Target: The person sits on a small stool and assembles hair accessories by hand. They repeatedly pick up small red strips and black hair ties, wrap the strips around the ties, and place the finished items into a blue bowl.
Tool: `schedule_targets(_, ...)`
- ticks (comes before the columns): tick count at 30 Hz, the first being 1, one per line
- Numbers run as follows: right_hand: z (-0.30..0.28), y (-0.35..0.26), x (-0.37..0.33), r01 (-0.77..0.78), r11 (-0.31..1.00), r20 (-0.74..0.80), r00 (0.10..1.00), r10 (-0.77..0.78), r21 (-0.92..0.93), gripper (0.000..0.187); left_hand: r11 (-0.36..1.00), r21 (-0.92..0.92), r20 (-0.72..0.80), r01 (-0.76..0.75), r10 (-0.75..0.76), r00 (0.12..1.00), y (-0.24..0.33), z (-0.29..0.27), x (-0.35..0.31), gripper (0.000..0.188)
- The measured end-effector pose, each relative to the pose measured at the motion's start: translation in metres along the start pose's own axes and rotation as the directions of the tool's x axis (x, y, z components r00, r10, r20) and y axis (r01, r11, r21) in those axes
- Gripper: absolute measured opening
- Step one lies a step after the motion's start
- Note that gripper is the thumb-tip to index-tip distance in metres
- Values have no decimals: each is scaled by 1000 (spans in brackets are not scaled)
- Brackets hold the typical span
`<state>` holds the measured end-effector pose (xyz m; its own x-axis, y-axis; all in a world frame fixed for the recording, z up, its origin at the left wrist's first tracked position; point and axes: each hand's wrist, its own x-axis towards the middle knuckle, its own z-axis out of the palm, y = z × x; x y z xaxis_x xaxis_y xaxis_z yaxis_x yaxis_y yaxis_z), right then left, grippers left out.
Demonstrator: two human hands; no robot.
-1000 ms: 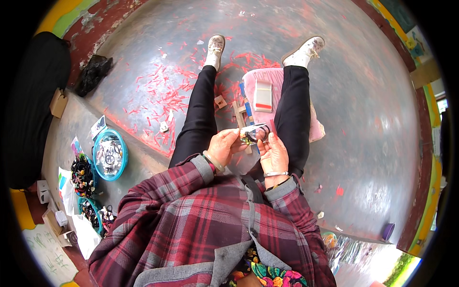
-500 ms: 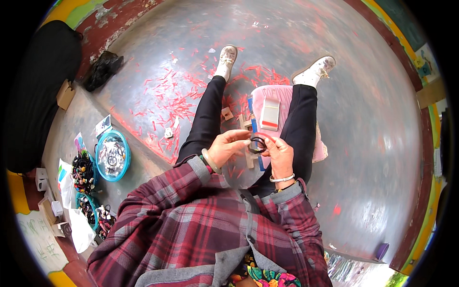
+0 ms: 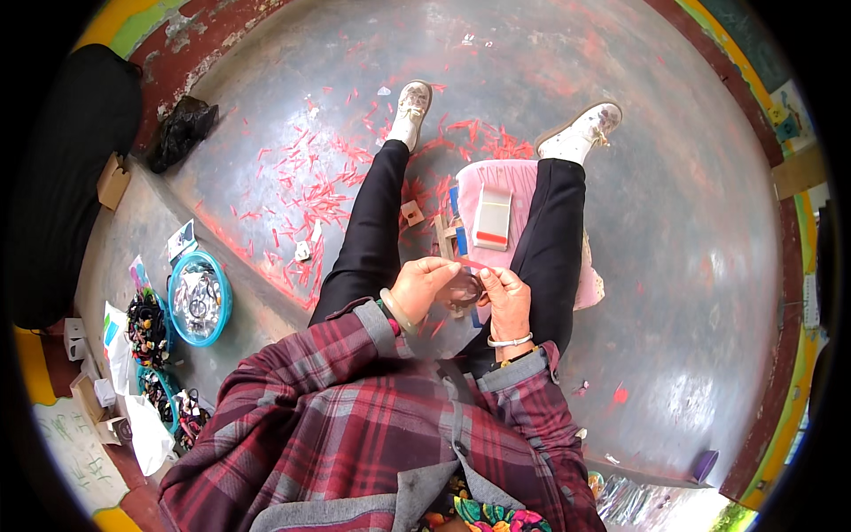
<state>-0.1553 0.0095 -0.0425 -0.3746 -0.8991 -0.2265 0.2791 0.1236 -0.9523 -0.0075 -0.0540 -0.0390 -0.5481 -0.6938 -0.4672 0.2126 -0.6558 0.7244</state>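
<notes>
Fingers parted a moment ago, the inward-angled left hand (image 3: 418, 287) now pinches a thin red strip (image 3: 473, 264), the right hand (image 3: 510, 303) pinching its other end.

We take this for a makeshift workroom: red strips (image 3: 326, 211) litter the bare grey floor (image 3: 674, 266), teal baskets (image 3: 202, 341) of small goods stand on our left, and an open cardboard box (image 3: 113, 182) sits near a peeling painted wall (image 3: 177, 53). The dark, bent edges leave us somewhat unsure.
</notes>
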Motion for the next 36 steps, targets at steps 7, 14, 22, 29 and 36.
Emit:
schedule_targets(7, -1, 5, -3, 42, 998, -25, 999, -41, 39, 16, 989, -142, 62, 34, -26, 998, 4, 4, -6, 20)
schedule_targets(14, 6, -2, -11, 9, 999, -11, 1000, -8, 47, 14, 987, -140, 75, 75, -65, 995, 4, 0, -12, 20)
schedule_targets(22, 0, 8, -12, 42, 997, 53, 998, -45, 60, 11, 980, -195, 48, 25, -16, 999, 1, -3, -12, 17)
schedule_targets(29, 3, 9, -15, 17, 993, 13, 1000, -18, 114, 12, 977, -212, 68, 33, -19, 998, -5, -7, -12, 15)
schedule_targets(36, -1, 16, -14, -44, 975, 35, 999, 37, 220, 13, 960, -276, 32, 47, -39, 999, -8, -6, -14, 14)
